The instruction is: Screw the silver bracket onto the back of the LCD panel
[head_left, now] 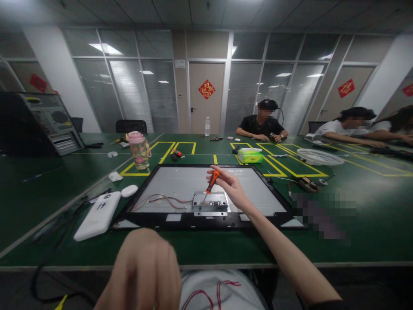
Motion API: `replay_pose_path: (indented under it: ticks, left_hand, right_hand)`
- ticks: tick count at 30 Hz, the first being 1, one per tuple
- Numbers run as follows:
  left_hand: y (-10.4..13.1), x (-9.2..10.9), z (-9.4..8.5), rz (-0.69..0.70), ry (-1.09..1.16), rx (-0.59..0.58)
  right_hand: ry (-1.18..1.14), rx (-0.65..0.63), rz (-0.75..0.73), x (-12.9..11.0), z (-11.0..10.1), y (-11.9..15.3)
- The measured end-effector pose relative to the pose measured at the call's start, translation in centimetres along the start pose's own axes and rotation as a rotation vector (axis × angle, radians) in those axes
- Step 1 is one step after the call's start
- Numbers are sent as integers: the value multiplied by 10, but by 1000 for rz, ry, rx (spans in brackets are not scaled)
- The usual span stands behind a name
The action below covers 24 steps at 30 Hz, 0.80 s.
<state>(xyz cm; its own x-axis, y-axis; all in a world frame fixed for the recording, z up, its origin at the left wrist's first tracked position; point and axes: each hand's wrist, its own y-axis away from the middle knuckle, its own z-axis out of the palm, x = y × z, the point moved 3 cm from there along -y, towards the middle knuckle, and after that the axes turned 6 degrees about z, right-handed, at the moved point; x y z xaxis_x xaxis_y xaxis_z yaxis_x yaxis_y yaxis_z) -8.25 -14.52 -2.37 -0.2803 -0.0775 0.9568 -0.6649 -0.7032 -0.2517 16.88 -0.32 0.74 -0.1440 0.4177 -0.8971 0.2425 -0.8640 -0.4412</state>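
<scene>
My right hand [232, 186] has its fingers around the handle of an orange and black screwdriver [212, 181]. The tool leans, its thin shaft pointing down to a small metal box [219, 206] with wires [167, 197] running off its left side. That box sits on a flat display panel [180, 181], grey with a black frame, lying on the green table. Close to the camera, below the panel's near edge, my left hand [146, 267] is raised with curled fingers. What it may hold is hidden.
Left of the panel lie a white power bank [98, 217], a small white case [129, 190] and dark cables; a pink-lidded bottle [139, 150] stands behind. Beyond are a green tissue pack [250, 156] and a white round frame [319, 157]. Several people sit across the table.
</scene>
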Motion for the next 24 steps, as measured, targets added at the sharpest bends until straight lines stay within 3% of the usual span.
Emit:
replay_pose_path:
  ticks: [1,2,3,5,8,10,14,20,24]
  left_hand:
    - [-28,23,5,32,-99,-320]
    - [-55,40,5,26,-249,-501]
    - [-83,53,-1,34,-422,-515]
    - [-131,62,-22,92,-717,-266]
    - [-169,31,-58,96,-1083,74]
    - [-178,-2,-78,100,-1255,138]
    - [-181,-49,-99,93,-1419,44]
    - [-184,-60,-105,97,-1418,110]
    - [-185,-62,-103,103,-1430,114]
  right_hand:
    - [10,4,-1,0,0,0]
    - [30,19,-8,1,0,0]
    - [55,43,-19,1,0,0]
    - [104,102,-55,2,0,0]
    - [147,157,-108,0,0,0]
    - [181,154,-124,-2,0,1]
    - [216,76,-82,-3,-3,1]
    - [98,176,-30,6,-5,0]
    - [37,92,37,10,-1,-1]
